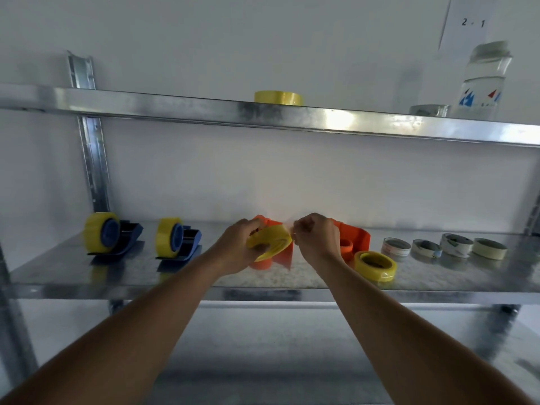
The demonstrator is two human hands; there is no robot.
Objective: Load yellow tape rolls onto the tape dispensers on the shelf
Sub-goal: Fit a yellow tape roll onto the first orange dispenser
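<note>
My left hand (238, 244) has its grip curled round a yellow tape roll (270, 241), holding it tilted just above the middle shelf (204, 276), in front of an orange dispenser (271, 255). My right hand (314, 238) sits right beside the roll, fingers bunched tight in a narrow pinch at its right edge; I take it to be nipping the tape's loose end, though the film itself is too faint for me to tell.

A second orange dispenser (355, 241) stands just behind and to the right of my right hand, partly hidden by it. Near its front lies a loose yellow roll (375, 264), flat on the shelf.

Further left I see two blue dispensers, each already carrying a yellow roll: the nearer one (178, 239) and the far-left one (111, 233), well apart from my hands.

To the right, a row of four nearly spent rolls (444, 247) lies flat along the shelf.

On the upper shelf (321, 118) another yellow roll (278, 97) lies flat, roughly above my hands. Toward the right of that shelf stand a clear bottle (485, 83) and a low silvery roll (428, 110) just beside it. A paper sheet (470, 21) marked "2 - 1" hangs on the wall behind.
</note>
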